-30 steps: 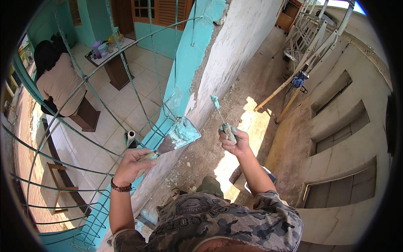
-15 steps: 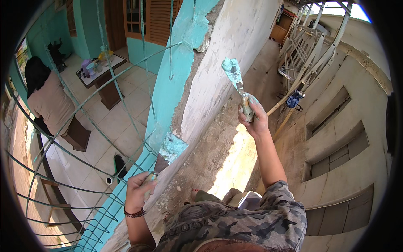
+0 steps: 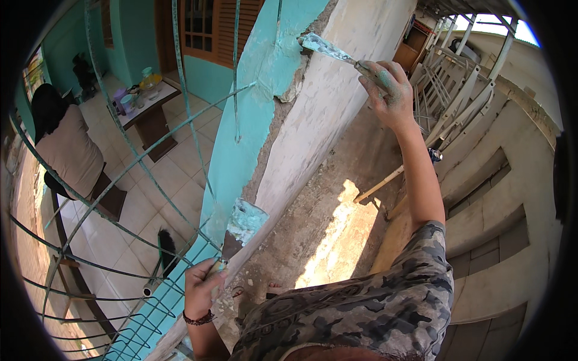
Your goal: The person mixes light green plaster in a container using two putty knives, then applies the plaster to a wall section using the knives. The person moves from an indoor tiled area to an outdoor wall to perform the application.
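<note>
My right hand is wrapped round the handle of a narrow putty knife, its blade smeared with turquoise paste. The blade tip lies at the broken edge of the wall, where turquoise paint meets rough grey mortar and a whitish face. Lower left, my left hand grips a wider scraper by its handle. A thick lump of turquoise paste sits on that blade, which is held up close beside the wall. Turquoise smears mark the back of my right hand.
Green metal bars fence the left side. Behind them a person sits facing away near a small table with cups and containers. White metal frames lean against the right wall, by a wooden pole.
My right hand has moved up and forward, bringing the narrow putty knife from upright in the air to the wall's broken edge. My left hand with the scraper has barely moved.
</note>
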Demonstrator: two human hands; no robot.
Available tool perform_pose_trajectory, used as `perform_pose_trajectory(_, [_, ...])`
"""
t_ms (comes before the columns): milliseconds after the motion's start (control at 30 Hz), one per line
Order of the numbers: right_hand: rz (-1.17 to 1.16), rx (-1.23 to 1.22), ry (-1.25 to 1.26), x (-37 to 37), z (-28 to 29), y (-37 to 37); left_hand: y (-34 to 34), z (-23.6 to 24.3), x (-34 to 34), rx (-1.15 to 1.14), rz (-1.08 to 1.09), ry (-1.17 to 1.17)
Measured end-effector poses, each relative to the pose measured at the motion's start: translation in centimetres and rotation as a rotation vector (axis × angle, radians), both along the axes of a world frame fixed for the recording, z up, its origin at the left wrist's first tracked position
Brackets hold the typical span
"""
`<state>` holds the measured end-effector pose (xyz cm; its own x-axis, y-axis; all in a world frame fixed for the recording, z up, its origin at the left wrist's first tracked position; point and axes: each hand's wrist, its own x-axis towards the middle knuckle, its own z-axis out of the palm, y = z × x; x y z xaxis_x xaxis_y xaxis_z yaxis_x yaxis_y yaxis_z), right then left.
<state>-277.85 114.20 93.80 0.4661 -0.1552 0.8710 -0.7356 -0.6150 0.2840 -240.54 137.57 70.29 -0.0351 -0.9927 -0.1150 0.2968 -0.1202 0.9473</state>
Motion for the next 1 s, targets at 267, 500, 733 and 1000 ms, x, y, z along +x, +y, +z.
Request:
perform_pose_trajectory(267, [-0.131,-0.120,0.201,0.0,2.6,-1.2,-2.5,0.0,0.4,-0.028,-0.042,-0.020])
perform_pose_trajectory(500, [-0.165,-0.053,0.163,-0.3,2.2,-1.0,-3.8,0.9,1.0,0.021,-0.106,-0.005])
perform_pose_trajectory(733, [-0.270,-0.076,0.186,0.1,2.8,1.1,-4.3,1.3,1.5,0.030,-0.148,-0.019])
perform_pose_trajectory(1000, [-0.339,-0.091,0.119,1.5,2.3,3.6,-4.8,0.7,1.9,0.011,-0.167,0.012])
